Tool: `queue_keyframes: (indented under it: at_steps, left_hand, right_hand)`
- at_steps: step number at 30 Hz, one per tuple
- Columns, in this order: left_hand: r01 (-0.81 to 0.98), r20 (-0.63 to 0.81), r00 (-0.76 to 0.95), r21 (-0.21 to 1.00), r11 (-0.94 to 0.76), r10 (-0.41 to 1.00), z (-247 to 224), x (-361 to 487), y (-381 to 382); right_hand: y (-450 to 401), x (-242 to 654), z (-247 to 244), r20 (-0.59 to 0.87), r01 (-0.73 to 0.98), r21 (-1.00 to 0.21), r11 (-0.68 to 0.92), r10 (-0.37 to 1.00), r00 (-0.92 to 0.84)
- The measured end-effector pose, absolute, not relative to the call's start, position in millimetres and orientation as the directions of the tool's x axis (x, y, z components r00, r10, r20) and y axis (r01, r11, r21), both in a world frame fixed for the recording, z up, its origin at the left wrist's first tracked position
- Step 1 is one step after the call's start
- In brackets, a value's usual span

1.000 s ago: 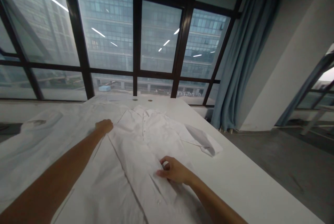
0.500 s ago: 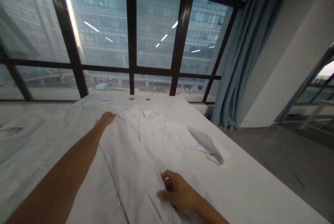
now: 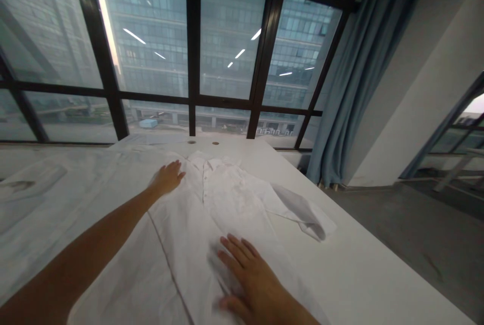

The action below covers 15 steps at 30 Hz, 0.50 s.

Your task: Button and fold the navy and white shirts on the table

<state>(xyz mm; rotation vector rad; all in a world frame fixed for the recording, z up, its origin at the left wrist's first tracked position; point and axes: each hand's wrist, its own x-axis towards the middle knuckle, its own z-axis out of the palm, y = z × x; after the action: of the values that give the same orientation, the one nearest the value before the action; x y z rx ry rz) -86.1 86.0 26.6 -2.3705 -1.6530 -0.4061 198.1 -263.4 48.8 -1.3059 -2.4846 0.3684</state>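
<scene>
A white button-up shirt (image 3: 234, 199) lies front up on a white table (image 3: 363, 274), its collar toward the window. One sleeve stretches out to the right, with its cuff folded open. My left hand (image 3: 168, 177) rests flat on the upper left of the shirt, near the shoulder, fingers stretched out. Over the lower right of the shirt is my right hand (image 3: 249, 279), its fingers spread and slightly blurred. Whether the right palm touches the cloth I cannot tell. My left forearm hides part of the shirt's left side.
Thin, translucent-looking sheeting (image 3: 86, 178) covers the table's left side. Two round holes (image 3: 215, 143) show near the far edge. Dark-framed windows (image 3: 227, 42) rise behind. A blue curtain (image 3: 336, 113) and a slanted white pillar (image 3: 408, 93) stand at the right, beyond grey floor.
My left hand has let go of the shirt's shoulder edge, moved slightly right and flattened on the cloth. My right hand has opened from a curled shape to spread fingers.
</scene>
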Motion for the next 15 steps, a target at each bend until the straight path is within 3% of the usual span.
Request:
queue_keyframes:
  at_steps: [6, 10, 12, 14, 15]
  left_hand:
    - [0.945, 0.055, 0.327, 0.010, -0.328, 0.943, 11.6, -96.7, 84.4]
    - [0.941, 0.140, 0.335, -0.006, -0.338, 0.932, 23.8, -91.4, 76.3]
    - [0.933, 0.222, 0.355, -0.025, -0.358, 0.908, 32.0, -82.8, 57.1]
    - [0.916, 0.220, 0.395, -0.023, -0.400, 0.892, 36.5, -74.7, 26.7]
    - [0.904, 0.185, 0.421, -0.004, -0.428, 0.888, 36.4, -72.1, 8.2]
  right_hand:
    - [-271.2, 191.2, 29.9, 0.021, 0.712, -0.470, 0.522, 0.813, -0.582]
    - [-255.0, 206.6, 38.1, 0.066, 0.693, -0.495, 0.524, 0.818, -0.571]
    - [-239.7, 233.8, 50.4, 0.146, 0.791, -0.480, 0.379, 0.924, -0.353]
    - [-225.7, 273.2, 63.9, 0.234, 0.915, -0.402, 0.021, 0.969, 0.081]
    - [-220.7, 295.6, 69.5, 0.254, 0.919, -0.335, -0.207, 0.920, 0.300]
